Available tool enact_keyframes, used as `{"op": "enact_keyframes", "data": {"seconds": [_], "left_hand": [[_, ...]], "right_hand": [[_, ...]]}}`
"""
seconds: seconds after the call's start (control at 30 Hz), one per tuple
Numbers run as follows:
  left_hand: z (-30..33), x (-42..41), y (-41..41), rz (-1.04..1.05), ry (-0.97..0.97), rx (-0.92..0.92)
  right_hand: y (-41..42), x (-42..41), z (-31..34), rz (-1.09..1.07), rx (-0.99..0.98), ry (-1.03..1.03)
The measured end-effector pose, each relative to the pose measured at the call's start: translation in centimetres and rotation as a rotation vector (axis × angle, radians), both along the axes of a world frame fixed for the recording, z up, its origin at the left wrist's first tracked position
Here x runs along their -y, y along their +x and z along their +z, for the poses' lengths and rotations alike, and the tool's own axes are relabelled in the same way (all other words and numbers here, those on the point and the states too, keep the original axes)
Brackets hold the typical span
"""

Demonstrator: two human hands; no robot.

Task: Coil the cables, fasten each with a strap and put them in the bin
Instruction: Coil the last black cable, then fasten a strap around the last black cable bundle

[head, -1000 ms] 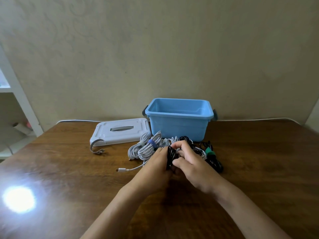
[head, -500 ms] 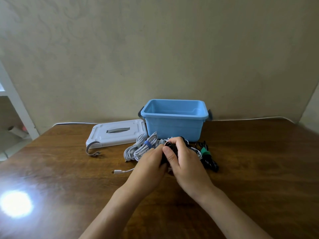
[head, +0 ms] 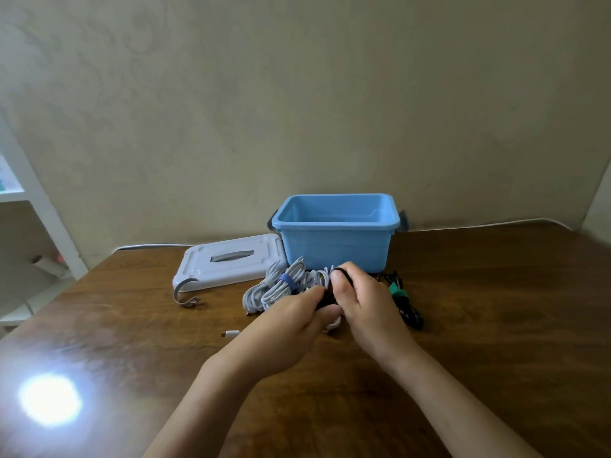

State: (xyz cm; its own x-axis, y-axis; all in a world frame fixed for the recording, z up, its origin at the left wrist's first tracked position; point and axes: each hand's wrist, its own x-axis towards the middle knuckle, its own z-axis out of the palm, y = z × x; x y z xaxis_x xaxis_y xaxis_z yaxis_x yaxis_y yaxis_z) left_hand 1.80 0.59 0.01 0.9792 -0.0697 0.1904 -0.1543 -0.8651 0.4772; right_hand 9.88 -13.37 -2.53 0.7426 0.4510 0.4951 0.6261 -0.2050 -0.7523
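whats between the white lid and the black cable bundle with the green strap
In the head view, the white cable bundle with a blue strap lies there, then both hands, left hand and right hand, gripping a black cable.

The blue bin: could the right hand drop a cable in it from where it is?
Probably yes. The blue bin stands open just behind the right hand, its lid lying off to the side; nothing stands between them. That hand's grip is on a black cable.

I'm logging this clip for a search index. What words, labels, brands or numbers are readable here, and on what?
None can be read.
Blue bin: plain walls, no label or brand showing.
White lid: moulded surface, no print visible.
Blue strap and green strap on the cables: no lettering visible.
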Motion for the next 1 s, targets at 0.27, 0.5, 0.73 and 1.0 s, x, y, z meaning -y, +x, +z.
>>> {"op": "enact_keyframes", "data": {"seconds": [0.27,0.5,0.73,1.0], "left_hand": [[1.5,-2.2,-1.3,0.185,0.164,0.065],[-1.7,-14.2,-6.3,0.57,-0.116,0.084],[-5.0,-20.8,-7.6,0.891,-0.353,0.234],[-6.4,-22.6,-6.8,0.956,-0.626,0.353]], "right_hand": [[-2.0,-1.6,1.7,0.103,-0.044,-0.033],[-1.7,-8.7,3.1,0.146,0.097,-0.332],[-2.3,-20.2,1.1,0.231,0.278,-0.628],[-2.0,-28.2,-0.7,0.104,0.353,-0.831]]}}
